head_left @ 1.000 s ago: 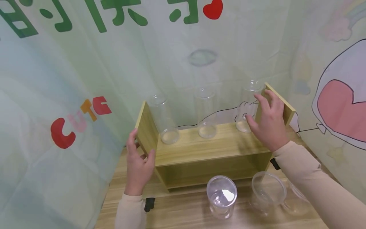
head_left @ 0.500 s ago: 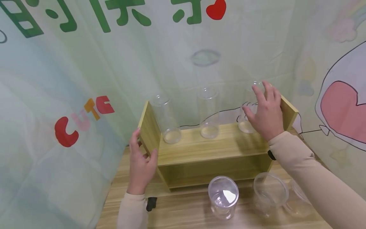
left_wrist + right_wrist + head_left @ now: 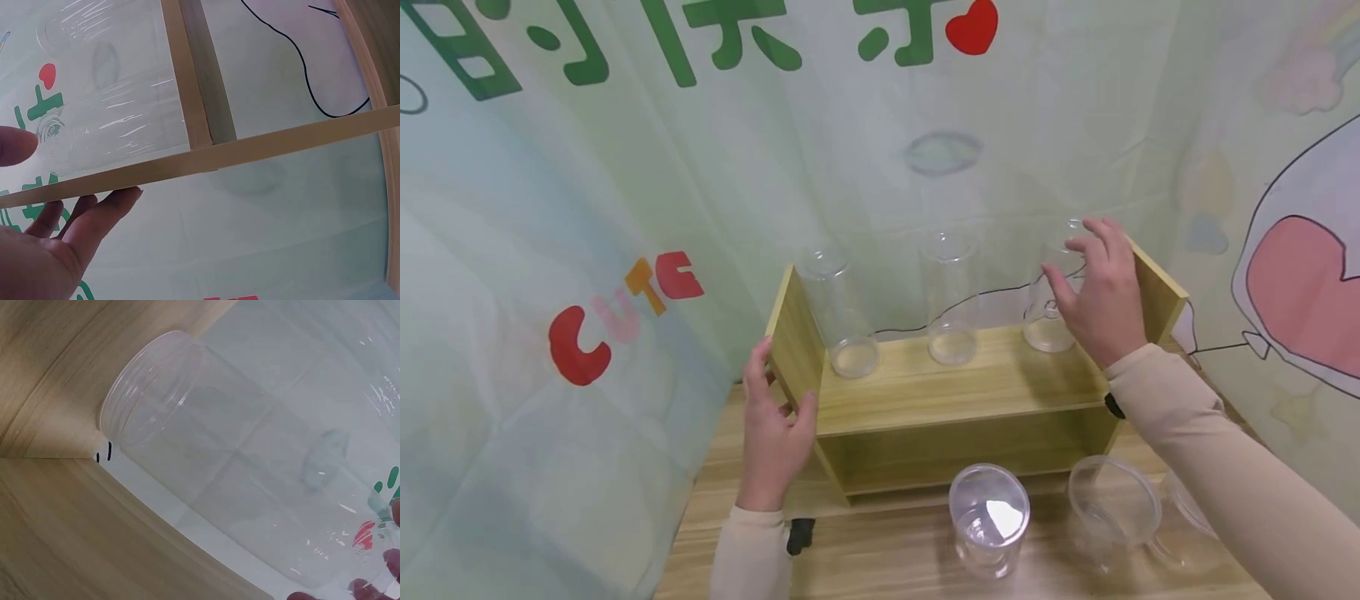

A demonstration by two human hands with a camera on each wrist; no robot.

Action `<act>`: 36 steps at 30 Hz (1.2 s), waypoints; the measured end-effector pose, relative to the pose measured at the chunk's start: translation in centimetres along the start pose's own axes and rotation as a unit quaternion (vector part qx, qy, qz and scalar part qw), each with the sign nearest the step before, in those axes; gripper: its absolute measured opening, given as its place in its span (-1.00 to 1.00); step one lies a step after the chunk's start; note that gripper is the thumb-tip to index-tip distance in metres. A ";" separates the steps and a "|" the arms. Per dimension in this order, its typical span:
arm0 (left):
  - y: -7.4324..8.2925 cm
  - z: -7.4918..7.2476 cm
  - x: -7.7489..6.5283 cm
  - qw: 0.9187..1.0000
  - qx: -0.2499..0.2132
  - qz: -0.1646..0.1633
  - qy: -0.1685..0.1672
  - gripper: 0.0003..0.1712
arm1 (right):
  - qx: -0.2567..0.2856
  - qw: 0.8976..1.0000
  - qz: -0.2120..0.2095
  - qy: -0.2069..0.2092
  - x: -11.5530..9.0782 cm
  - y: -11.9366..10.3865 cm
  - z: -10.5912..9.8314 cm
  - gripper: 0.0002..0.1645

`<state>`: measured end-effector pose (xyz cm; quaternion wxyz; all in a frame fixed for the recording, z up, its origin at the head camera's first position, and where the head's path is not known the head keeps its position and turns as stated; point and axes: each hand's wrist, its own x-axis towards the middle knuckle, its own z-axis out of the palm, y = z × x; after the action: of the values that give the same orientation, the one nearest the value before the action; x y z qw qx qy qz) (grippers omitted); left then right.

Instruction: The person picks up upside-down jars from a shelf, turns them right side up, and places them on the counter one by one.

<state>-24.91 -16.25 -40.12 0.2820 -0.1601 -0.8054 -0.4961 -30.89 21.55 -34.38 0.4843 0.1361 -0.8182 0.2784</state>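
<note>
A light wooden shelf unit (image 3: 936,383) has three tall clear plastic cylinders standing on its upper board: a left cylinder (image 3: 854,357), a middle cylinder (image 3: 952,343) and a right cylinder (image 3: 231,450). My left hand (image 3: 772,442) is at the unit's left side panel (image 3: 793,329). In the left wrist view its fingertips touch the panel's outer face, while the thumb stands apart on the inner side. Beside the right side panel (image 3: 1159,287) my right hand (image 3: 1103,300) is raised, fingers loosely bent around the right cylinder's upper end. The right wrist view shows several fingertips by that end.
On the wood-grain table (image 3: 865,558) in front of the unit stands a clear cup (image 3: 989,517). Another clear cup (image 3: 1112,508) is to its right, and a third clear cup (image 3: 1187,533) is partly behind the right sleeve. A printed curtain (image 3: 865,167) hangs close behind.
My right hand moved slightly left and its fingers spread by the right cylinder's top, then drew in a little. The left hand stays at the side panel. The view shifted slightly.
</note>
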 end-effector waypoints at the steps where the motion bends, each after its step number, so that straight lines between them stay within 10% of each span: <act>1: 0.0 0.0 0.0 1.000 0.001 0.000 0.000 -0.02 | 0.005 1.000 -0.006 0.006 0.0 0.0 0.0 -0.61; 36: 0.2 0.0 -0.3 1.000 0.008 -0.021 0.002 -0.01 | 0.083 0.988 -0.047 0.118 -2.3 -1.2 -3.7 -0.66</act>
<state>-24.59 -16.12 -40.18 0.2744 -0.1395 -0.8121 -0.4958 -26.54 22.61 -34.58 0.5770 0.1808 -0.7219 0.3365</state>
